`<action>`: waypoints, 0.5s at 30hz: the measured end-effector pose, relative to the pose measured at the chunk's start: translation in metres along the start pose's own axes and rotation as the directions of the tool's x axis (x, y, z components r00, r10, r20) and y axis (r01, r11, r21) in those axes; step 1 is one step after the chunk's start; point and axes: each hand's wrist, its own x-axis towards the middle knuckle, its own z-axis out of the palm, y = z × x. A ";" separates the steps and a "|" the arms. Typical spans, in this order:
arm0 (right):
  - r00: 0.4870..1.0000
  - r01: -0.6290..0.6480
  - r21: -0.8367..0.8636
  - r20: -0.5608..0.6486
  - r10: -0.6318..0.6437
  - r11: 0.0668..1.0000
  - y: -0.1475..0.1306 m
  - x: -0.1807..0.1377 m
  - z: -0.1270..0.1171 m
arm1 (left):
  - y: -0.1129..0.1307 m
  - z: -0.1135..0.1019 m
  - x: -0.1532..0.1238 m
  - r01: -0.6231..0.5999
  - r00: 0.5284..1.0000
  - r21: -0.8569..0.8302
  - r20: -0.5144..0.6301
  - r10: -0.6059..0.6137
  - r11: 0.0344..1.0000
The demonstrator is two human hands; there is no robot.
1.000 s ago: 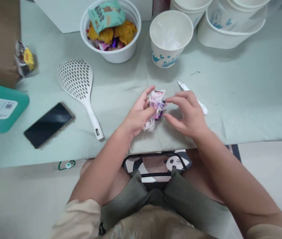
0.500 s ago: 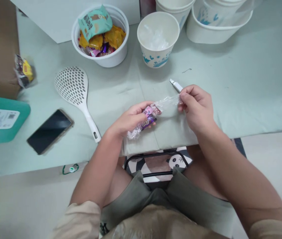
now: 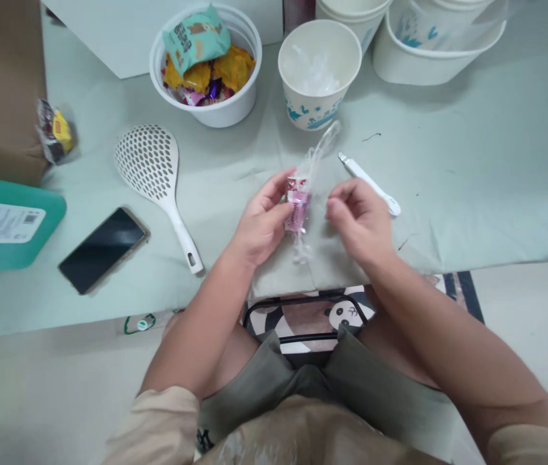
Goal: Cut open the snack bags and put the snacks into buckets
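My left hand (image 3: 264, 221) is closed on a bundle of small wrapped candies (image 3: 297, 210), pink and red, inside clear plastic wrap (image 3: 321, 147). One twisted end of the wrap stands up toward the paper cup, and the other hangs below the fingers. To the right, apart from the bundle, my right hand (image 3: 363, 219) has its thumb and fingertips pinched together; whether anything is between them is hidden. Just behind that hand lies a white utility knife (image 3: 370, 183) with a metal tip. The paper cup (image 3: 319, 106) with blue print holds crumpled clear plastic (image 3: 319, 77).
A white bowl (image 3: 228, 116) of packaged snacks stands at the back. A perforated skimmer (image 3: 150, 161) and a phone (image 3: 104, 250) lie on the left, near a teal container (image 3: 22, 253) and a small snack packet (image 3: 55, 132). More paper cups (image 3: 365, 16) and a white tub (image 3: 428, 68) are at back right.
My right hand has let go of the wrap's stretched end and moved slightly left and down. The bundle has turned more upright in my left hand. More of the knife shows now.
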 end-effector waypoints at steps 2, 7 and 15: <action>0.995 -0.034 -0.005 0.091 0.034 0.999 -0.006 -0.005 0.008 | -0.006 0.001 0.000 -0.054 0.998 0.032 0.031 0.053 0.998; 0.993 -0.097 -0.010 0.065 0.098 0.995 -0.006 -0.004 0.015 | -0.010 0.000 0.000 -0.091 0.995 0.045 0.037 0.089 0.995; 0.987 -0.151 0.101 0.069 0.144 0.983 0.000 0.002 0.009 | 0.004 -0.003 0.004 -0.017 0.994 -0.004 -0.107 0.017 1.000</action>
